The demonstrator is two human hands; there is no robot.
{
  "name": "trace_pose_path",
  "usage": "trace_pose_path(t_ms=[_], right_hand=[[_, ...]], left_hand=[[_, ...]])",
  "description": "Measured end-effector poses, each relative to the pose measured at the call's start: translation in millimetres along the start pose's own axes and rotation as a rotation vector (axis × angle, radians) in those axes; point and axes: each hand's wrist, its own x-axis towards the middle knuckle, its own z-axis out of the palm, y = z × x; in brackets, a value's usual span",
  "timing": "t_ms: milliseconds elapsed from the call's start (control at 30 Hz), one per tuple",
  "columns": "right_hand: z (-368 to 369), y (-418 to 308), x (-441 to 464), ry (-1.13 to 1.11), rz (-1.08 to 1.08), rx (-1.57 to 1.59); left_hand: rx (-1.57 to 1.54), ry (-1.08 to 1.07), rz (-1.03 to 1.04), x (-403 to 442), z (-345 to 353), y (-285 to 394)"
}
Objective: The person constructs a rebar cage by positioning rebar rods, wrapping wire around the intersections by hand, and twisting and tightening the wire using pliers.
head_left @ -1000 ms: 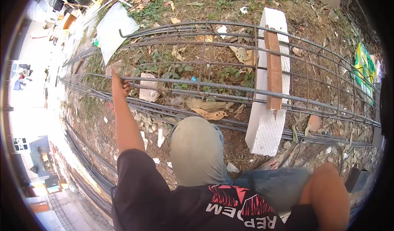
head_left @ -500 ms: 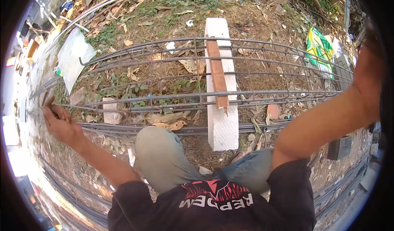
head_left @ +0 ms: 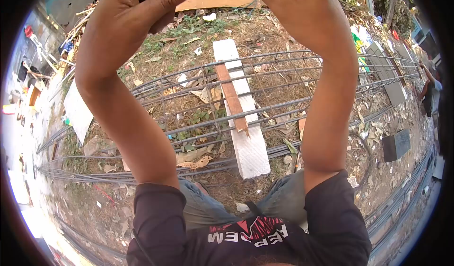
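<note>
Both my hands are raised close to the camera at the top of the head view. My left hand (head_left: 137, 15) has curled fingers pressed towards the thumb; whether anything is between them is unclear. Of my right hand (head_left: 295, 6), the fingers are mostly cut off by the top edge. Beyond my forearms lies a long steel bar cage (head_left: 279, 79), resting across a white foam block (head_left: 250, 152). A reddish-brown wood strip (head_left: 231, 96) lies lengthwise along the block, among the bars.
Loose steel bars (head_left: 85, 177) run along the ground on my side of the cage. A translucent sheet (head_left: 78, 110) lies at the left. Right of my arm sits a dark block (head_left: 396, 145). Another person (head_left: 429, 89) is at the cage's far right end.
My left hand has come up from the cage's left end, and my right hand has moved in from the right. The view has shifted, bringing the other person into sight.
</note>
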Motion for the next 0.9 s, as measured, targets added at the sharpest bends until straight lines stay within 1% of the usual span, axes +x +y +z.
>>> trace_pose_path(t_ms=[33,67,167,200,267,300,333,400,433,467,500,567,600,633,667,700,733,767,833,900], right_hand=[[3,-10,-9,0.045,0.038,-0.084],[-6,2,-6,-0.004,0.026,-0.08],[-17,33,8,-0.043,0.07,-0.074],[-20,26,2,-0.035,0.073,-0.086],[-22,44,8,-0.099,0.14,0.091],[-24,39,7,-0.081,0.097,0.09],[-23,29,8,-0.058,0.053,0.086],[4,39,21,0.171,-0.246,0.046],[12,46,25,0.238,-0.32,0.048],[20,53,29,0.306,-0.394,0.046],[10,40,19,0.255,-0.285,0.092],[-9,18,2,0.168,-0.053,0.177],[-11,17,2,0.11,-0.087,0.277],[-14,18,3,0.043,-0.127,0.382],[-19,18,2,0.042,-0.18,0.307],[-21,17,1,0.036,-0.244,0.244],[-22,16,0,0.061,-0.249,0.281],[-23,17,1,0.082,-0.234,0.285],[-22,18,3,0.118,-0.209,0.313],[-24,20,4,0.21,-0.188,0.347]], left_hand=[[0.053,0.052,0.067,-1,1,-3],[0.1,0.09,0.053,-2,-3,-4],[0.068,0.244,0.015,-15,-37,-16],[0.052,0.29,0.008,-19,-49,-23],[-0.033,0.373,-0.01,-22,-60,-30],[-0.076,0.415,-0.016,-24,-65,-33],[-0.064,0.414,0.005,-26,-62,-28],[-0.047,0.376,0.033,-24,-56,-24],[-0.005,0.356,-0.047,-25,-52,-18],[0.007,0.334,-0.075,-22,-46,-15],[0.062,0.328,-0.072,-18,-43,-16],[-0.026,0.407,-0.027,-7,-40,-34],[-0.085,0.388,-0.047,-2,-47,-48],[-0.09,0.402,-0.017,1,-51,-68],[-0.048,0.426,-0.051,3,-44,-67],[-0.009,0.4,-0.06,3,-41,-65],[0.03,0.373,-0.067,3,-37,-60],[0.072,0.359,-0.118,2,-33,-54],[0.031,0.309,-0.103,6,-29,-58],[0.006,0.271,-0.082,7,-25,-55]])
